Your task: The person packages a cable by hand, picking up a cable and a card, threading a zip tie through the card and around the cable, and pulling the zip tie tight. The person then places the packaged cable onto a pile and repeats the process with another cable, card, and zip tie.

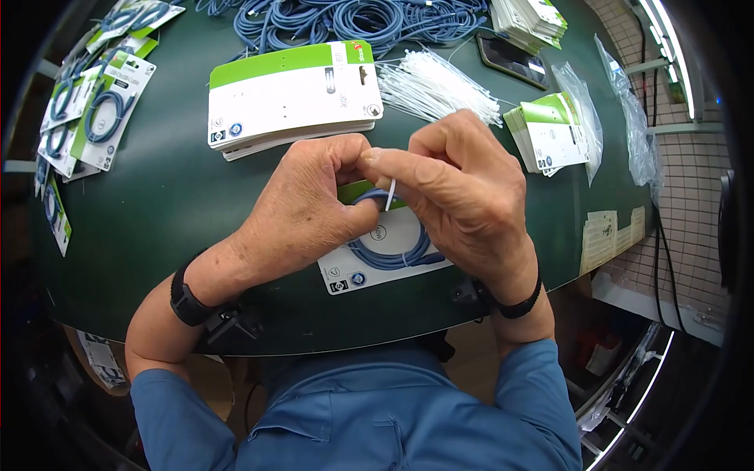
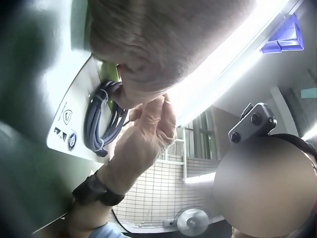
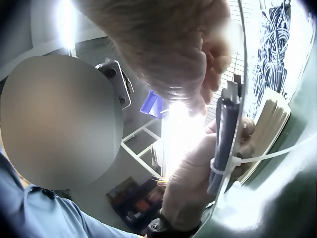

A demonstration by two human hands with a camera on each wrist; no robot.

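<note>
Inspector: How is the work surface laid out?

Technician: The green table (image 1: pixel 141 228) is taken first. At its far side, a tangled pile of blue cables (image 1: pixel 369 23) is heaped. At its left side, packaged cards (image 1: pixel 133 78) are piled, with coiled blue cables fitted to several. In front of the cable pile, a stack of printed cards (image 1: pixel 283 94) is placed

Inspector: What is the state of the hands?

Technician: By the left hand (image 1: pixel 306 192), the backing card (image 1: pixel 338 271) is gripped near its upper part; the fingers are curled behind it and the thumb is set against the front. By the right hand (image 1: pixel 471 196), a pinch is formed: thumb and index finger are brought together, and the other fingers are folded in

Inspector: Where is the backing card positioned?

Technician: Near the front edge of the table, partly covered by both hands. Whether it is fully supported by the table cannot be told. Beyond the right hand, a bundle of zip ties (image 1: pixel 436 82) is laid beside the stack. On the face of the backing card, a blue coil (image 1: pixel 381 260) is seated

Inspector: And the smallest part?

Technician: A white tie (image 1: pixel 390 195), pinched by the right hand at the top of the coil; its upper portion is hidden by the fingers
</note>
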